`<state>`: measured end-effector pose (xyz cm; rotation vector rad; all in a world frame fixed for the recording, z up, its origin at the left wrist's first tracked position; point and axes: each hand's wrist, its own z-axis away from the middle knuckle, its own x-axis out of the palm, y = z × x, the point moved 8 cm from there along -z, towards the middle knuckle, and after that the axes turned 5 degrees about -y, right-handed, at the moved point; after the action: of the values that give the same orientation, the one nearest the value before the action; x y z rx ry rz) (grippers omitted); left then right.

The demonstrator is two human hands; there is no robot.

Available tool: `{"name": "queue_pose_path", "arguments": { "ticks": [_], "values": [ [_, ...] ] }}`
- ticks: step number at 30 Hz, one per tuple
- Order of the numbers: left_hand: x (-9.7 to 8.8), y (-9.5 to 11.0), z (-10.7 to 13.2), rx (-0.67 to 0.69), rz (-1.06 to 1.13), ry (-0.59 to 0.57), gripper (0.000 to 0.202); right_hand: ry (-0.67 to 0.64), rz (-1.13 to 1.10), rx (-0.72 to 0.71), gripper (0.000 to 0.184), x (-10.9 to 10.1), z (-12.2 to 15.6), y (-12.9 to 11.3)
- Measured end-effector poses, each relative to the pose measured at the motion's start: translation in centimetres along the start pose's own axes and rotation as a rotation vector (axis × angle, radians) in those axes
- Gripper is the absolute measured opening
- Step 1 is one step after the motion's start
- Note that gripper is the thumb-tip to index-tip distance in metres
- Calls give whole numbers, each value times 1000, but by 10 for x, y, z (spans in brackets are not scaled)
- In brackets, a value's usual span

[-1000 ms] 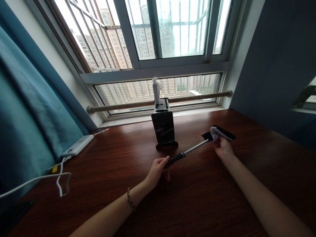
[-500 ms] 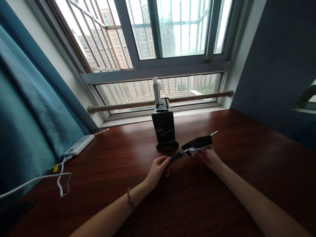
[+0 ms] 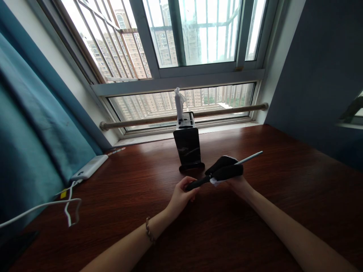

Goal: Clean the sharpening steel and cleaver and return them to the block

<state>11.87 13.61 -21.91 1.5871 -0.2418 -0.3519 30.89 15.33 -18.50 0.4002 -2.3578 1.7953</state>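
Above the desk I hold a black tool with a slim handle (image 3: 197, 183), two broad black flaps (image 3: 227, 172) with white edging, and a thin pale rod (image 3: 249, 157). I cannot make out its exact kind. My left hand (image 3: 181, 194) is closed around the near end of the handle, thumb on top. My right hand (image 3: 239, 185) supports the flaps from below at their right end; its fingers are mostly hidden behind them. The rod sticks out past the flaps to the upper right.
A black stand (image 3: 187, 147) is just beyond the tool, before a tissue box (image 3: 185, 121) with a tissue poking up. At left lie a white power strip (image 3: 89, 167) and white cable (image 3: 66, 207) on the brown desk (image 3: 136, 166). A window and rail are behind.
The tool has turned, so the flaps now show as two spread lobes. More of the pale rod sticks out on the right. My left hand has shifted slightly along the handle.
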Motion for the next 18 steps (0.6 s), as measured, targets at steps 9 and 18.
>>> {"name": "queue_pose_path", "arguments": {
  "ticks": [9, 18],
  "values": [
    [9, -11, 1, -98, 19, -130, 40, -88, 83, -34, 18, 4, 6, -4],
    [12, -11, 1, -114, -11, -146, 37, -17, 20, -15, 19, -5, 1, 11]
  ]
}}
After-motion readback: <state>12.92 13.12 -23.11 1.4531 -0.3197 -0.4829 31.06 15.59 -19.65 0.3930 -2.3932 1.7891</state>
